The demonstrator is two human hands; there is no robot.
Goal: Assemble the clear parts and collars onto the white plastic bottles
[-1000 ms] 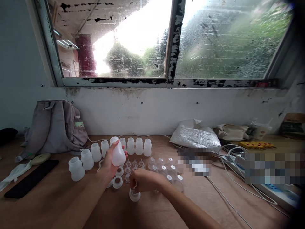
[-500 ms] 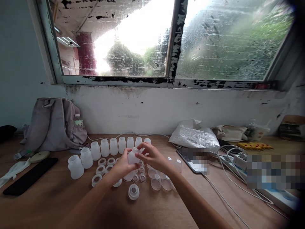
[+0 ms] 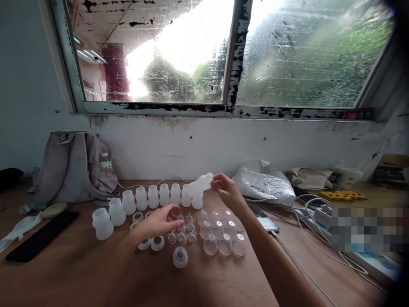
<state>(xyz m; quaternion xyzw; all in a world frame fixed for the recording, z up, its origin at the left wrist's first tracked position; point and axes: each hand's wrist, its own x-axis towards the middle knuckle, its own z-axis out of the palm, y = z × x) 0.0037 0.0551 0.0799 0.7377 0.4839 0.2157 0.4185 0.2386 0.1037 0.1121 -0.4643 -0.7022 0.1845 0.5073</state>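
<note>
My right hand (image 3: 226,189) grips one end of a translucent white bottle (image 3: 200,185), smeared by motion and tilted on its side above the right end of a row of similar bottles (image 3: 164,195). My left hand (image 3: 162,221) hovers lower, thumb and fingers apart, with nothing between them. Under and beside it lie white collar rings (image 3: 157,243) and small clear teats (image 3: 181,237), partly hidden by the hand. Closer to me, a teat seated in a collar ring (image 3: 180,257) stands alone. Clear dome caps (image 3: 224,245) sit in rows below my right forearm.
A phone (image 3: 265,219) with a charging cable lies to the right, near a silver padded bag (image 3: 265,185) and a power strip (image 3: 370,262). On the left are a grey backpack (image 3: 75,170), a black flat case (image 3: 41,236) and a round beige object (image 3: 54,210).
Both hands held the bottle at the middle before. My left hand has let go and opened; my right hand has carried the bottle up and to the right, toward the row's end.
</note>
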